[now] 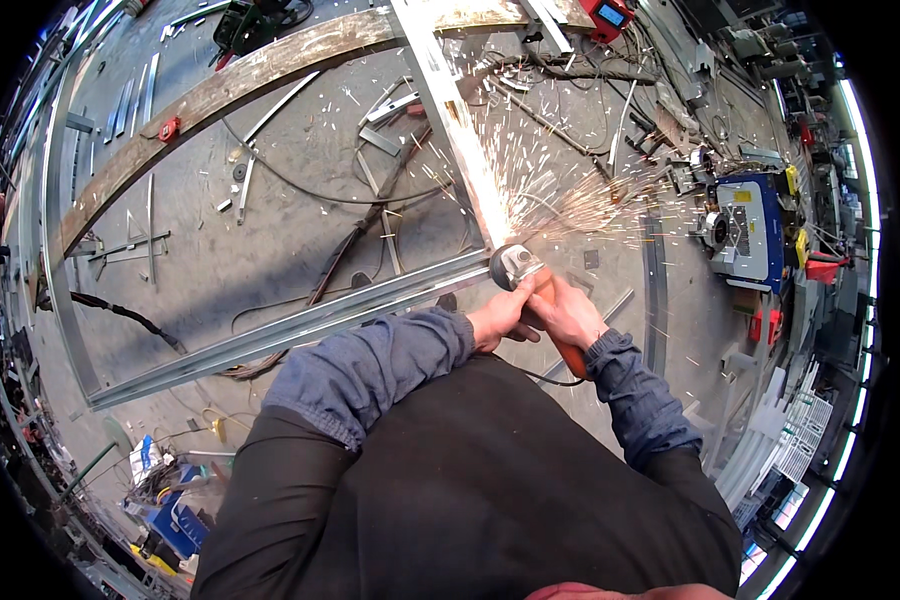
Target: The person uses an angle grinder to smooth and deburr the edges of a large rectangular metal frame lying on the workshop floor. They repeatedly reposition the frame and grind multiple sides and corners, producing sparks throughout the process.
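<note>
Both my hands are closed round an orange angle grinder (pixel 572 358). My right hand (pixel 568 314) wraps its body, while my left hand (pixel 502 318) grips near its metal head. The grinder's disc meets the near right corner of a metal frame (pixel 300 322), where two profiles join. Bright sparks (pixel 560 195) spray from that spot, up and to the right. The glare washes out part of the frame's right-hand bar (pixel 460 130). Exactly how the disc touches the metal cannot be made out.
A long wooden beam (pixel 270 72) lies under the frame's far side, with a red tape measure (pixel 169 129) on it. Cables (pixel 355 240) and metal offcuts (pixel 275 108) litter the concrete floor. To the right stands a blue and white machine (pixel 748 230).
</note>
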Motion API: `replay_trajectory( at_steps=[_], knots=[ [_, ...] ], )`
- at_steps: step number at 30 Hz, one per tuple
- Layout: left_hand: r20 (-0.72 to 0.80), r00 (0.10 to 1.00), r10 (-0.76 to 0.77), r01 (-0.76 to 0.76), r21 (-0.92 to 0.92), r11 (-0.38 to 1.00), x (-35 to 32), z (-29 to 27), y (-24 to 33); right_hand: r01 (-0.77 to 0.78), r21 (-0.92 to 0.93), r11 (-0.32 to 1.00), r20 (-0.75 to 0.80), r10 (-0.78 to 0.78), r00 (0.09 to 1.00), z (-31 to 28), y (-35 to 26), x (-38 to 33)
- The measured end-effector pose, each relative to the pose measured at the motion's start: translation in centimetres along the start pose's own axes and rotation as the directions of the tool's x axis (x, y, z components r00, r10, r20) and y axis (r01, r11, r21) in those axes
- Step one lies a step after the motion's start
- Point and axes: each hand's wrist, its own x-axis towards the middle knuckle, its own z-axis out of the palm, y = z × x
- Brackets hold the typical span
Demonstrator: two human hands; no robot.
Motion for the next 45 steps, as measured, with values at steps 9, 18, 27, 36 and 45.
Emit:
replay_trajectory(
  at_steps=[9, 18, 27, 36, 45],
  knots=[
    [-0.020, 1.000, -0.001, 0.000, -0.017, 1.000, -1.2, -0.4, 0.1, -0.007, -0.073, 0.997, 0.017, 0.008, 1.000, 0.6, -0.8, 0.1],
    [-0.034, 0.999, 0.027, -0.029, -0.043, 0.999, -1.9, -0.2, -0.1, 0.023, -0.050, 0.998, 0.028, -0.022, 0.999, 0.2, -1.4, 0.0],
    [0.048, 0.999, 0.026, -0.022, -0.069, 0.997, -0.8, -2.0, 0.8, -0.001, -0.077, 0.997, 0.034, 0.003, 0.999, -0.3, -2.8, 1.1],
    [0.031, 1.000, 0.001, 0.001, -0.065, 0.998, -1.0, -1.6, 2.6, 0.011, -0.054, 0.998, 0.048, -0.008, 0.999, -2.0, -3.2, 1.8],
    [0.020, 1.000, 0.024, -0.022, -0.081, 0.997, -0.7, -1.4, 4.2, 0.006, -0.098, 0.995, 0.058, -0.001, 0.998, -3.4, -3.4, 3.0]
  ],
)
